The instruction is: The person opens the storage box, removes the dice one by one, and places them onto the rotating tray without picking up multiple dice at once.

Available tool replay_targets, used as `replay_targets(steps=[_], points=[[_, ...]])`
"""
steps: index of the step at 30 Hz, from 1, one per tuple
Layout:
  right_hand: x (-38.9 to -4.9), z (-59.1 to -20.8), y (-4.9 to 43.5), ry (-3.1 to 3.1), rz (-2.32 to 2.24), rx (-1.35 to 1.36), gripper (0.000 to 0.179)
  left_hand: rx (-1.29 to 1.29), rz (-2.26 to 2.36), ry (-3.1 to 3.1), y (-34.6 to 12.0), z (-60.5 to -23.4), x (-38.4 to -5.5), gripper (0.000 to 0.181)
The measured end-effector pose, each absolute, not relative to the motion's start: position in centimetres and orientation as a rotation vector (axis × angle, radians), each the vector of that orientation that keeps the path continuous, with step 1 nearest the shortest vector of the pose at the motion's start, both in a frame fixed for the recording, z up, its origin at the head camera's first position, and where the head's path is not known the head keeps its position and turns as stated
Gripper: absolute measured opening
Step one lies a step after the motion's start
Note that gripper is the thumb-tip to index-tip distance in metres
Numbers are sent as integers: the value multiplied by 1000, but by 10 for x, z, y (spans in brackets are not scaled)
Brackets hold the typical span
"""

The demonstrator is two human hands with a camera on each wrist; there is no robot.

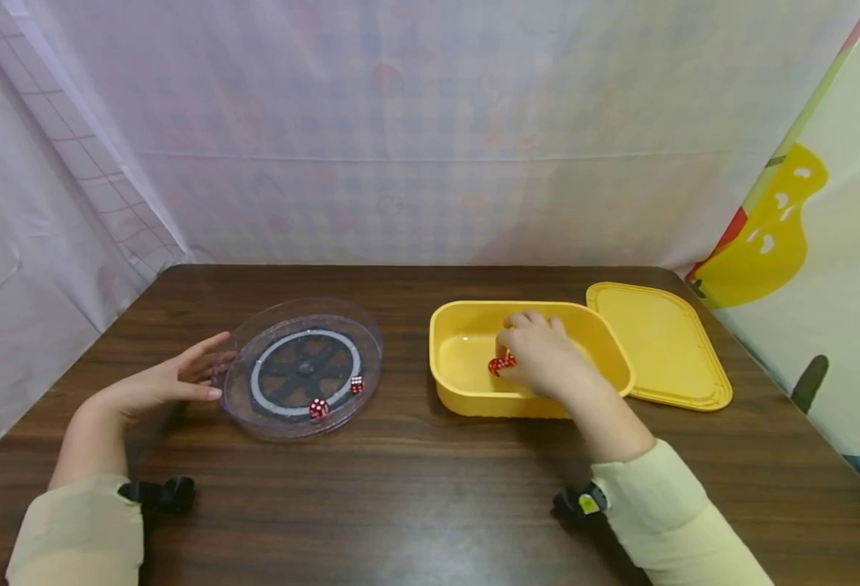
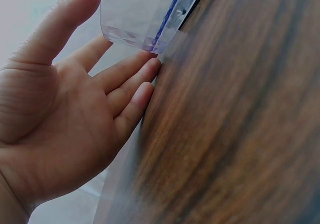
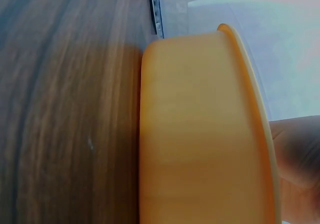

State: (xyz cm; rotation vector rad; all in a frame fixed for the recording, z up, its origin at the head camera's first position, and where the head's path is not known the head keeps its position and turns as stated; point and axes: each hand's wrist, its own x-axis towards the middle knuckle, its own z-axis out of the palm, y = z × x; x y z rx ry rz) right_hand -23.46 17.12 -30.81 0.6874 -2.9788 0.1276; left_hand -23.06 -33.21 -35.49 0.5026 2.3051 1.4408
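Observation:
A round clear dish (image 1: 374,366) with a dark spoked disc and pale ring at its bottom stands at the left. Inside it, toward the front right, lie two red dice with white dots, a larger die (image 1: 318,408) and a smaller die (image 1: 356,384). My left hand (image 1: 162,382) rests with extended fingers and thumb at the dish's left side. My right hand (image 1: 543,354) reaches down into a yellow box (image 1: 451,399), its curled fingers and thumb around red dice (image 1: 501,364). In the right wrist view, the box's wall (image 3: 200,134) hides most of that hand.
A yellow lid (image 1: 667,346) lies flat to the right of the box, its left edge close to the box's side. Brown wooden tabletop (image 1: 371,496) extends between and in front of the containers. A pale curtain (image 1: 400,146) hangs behind the table.

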Motion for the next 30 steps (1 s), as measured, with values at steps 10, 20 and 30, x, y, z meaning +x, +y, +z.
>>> replay_targets(steps=[10, 20, 30], points=[[-232, -303, 168, -2958, 139, 693, 12, 501, 1425, 2315, -332, -355, -231, 89], [-228, -296, 162, -2913, 158, 721, 12, 488, 1421, 2311, -331, -354, -230, 90], [-224, -293, 151, -2890, 174, 748, 12, 492, 1419, 2313, -331, -353, -230, 89]])
